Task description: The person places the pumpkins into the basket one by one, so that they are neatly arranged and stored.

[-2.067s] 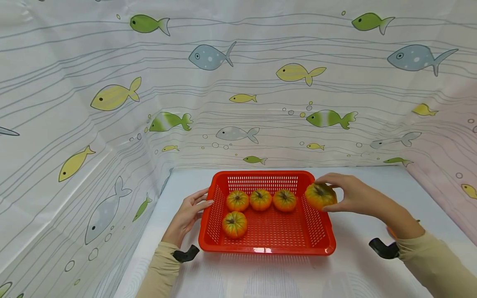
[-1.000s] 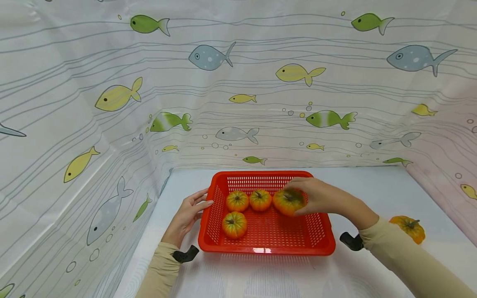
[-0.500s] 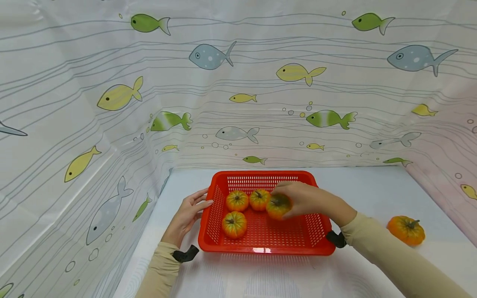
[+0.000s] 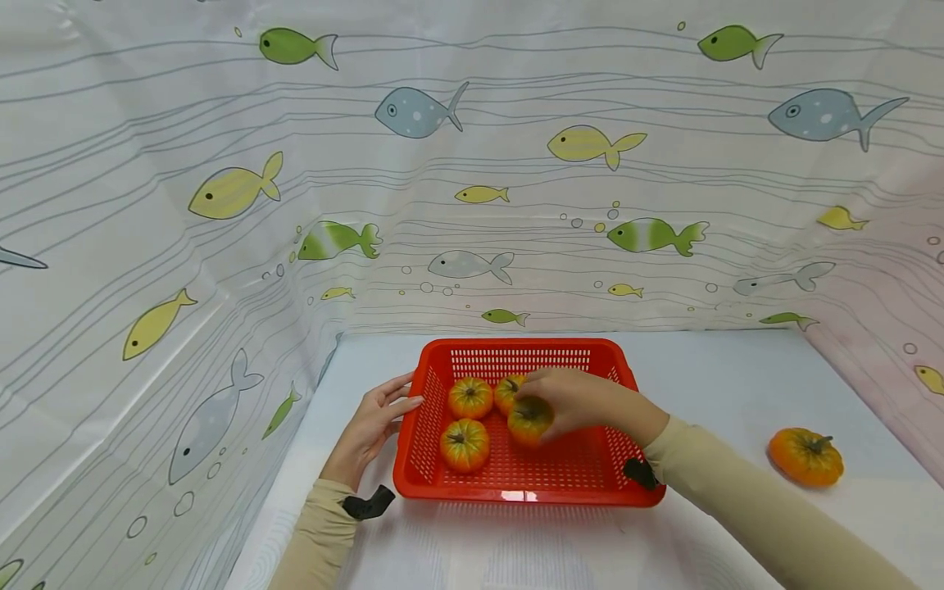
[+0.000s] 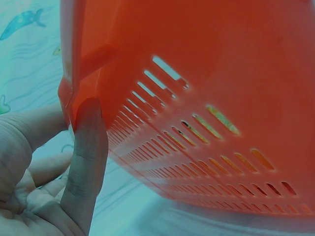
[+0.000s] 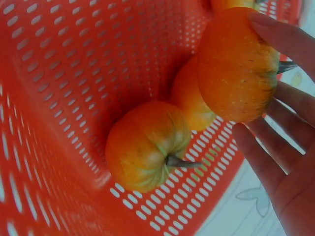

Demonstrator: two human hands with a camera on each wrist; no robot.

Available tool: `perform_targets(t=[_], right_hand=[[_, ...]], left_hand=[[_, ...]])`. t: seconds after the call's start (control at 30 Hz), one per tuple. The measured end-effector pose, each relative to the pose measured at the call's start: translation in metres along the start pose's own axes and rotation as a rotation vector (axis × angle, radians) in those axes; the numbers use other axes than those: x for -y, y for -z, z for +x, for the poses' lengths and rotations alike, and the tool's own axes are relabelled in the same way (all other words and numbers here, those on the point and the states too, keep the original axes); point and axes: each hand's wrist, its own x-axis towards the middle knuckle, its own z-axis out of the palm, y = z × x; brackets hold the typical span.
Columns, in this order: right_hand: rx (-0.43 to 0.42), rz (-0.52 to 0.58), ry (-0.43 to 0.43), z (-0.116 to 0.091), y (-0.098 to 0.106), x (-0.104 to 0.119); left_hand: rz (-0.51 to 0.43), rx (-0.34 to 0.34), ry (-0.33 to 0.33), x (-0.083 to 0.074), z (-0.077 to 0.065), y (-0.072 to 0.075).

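Note:
My right hand (image 4: 571,401) holds a small orange-and-green pumpkin (image 4: 529,421) by its top, inside the red basket (image 4: 531,495). The right wrist view shows the held pumpkin (image 6: 238,66) between thumb and fingers, in front of other pumpkins. Near it in the basket are a back-left pumpkin (image 4: 469,398), a partly covered pumpkin (image 4: 507,395) and a front-left pumpkin (image 4: 465,446). My right hand covers part of the back row. At the basket's left side my left hand (image 4: 376,422) grips the rim, one finger against the outer wall (image 5: 221,59).
Another pumpkin (image 4: 805,456) lies on the white table (image 4: 723,385), right of the basket beyond my right sleeve. A fish-print sheet (image 4: 516,180) hangs behind and along both sides.
My right hand has carried its pumpkin from the basket's right rim leftward into the basket, then slightly toward me. The pumpkin at the right came into sight. My left hand stays on the rim.

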Motion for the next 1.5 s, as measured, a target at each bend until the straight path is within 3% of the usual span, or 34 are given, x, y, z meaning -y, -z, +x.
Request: perform_targets(t=[0.77,1.5], right_hand=[[0.105,-0.009,-0.009,0.03,-0.024,0.013],[0.13,-0.013,0.044,0.032,-0.028,0.015]], left_hand=[[-0.008,0.021,-0.002,-0.002,0.001,0.001],[0.009,-0.001,0.008,0.0,0.001,0.0]])
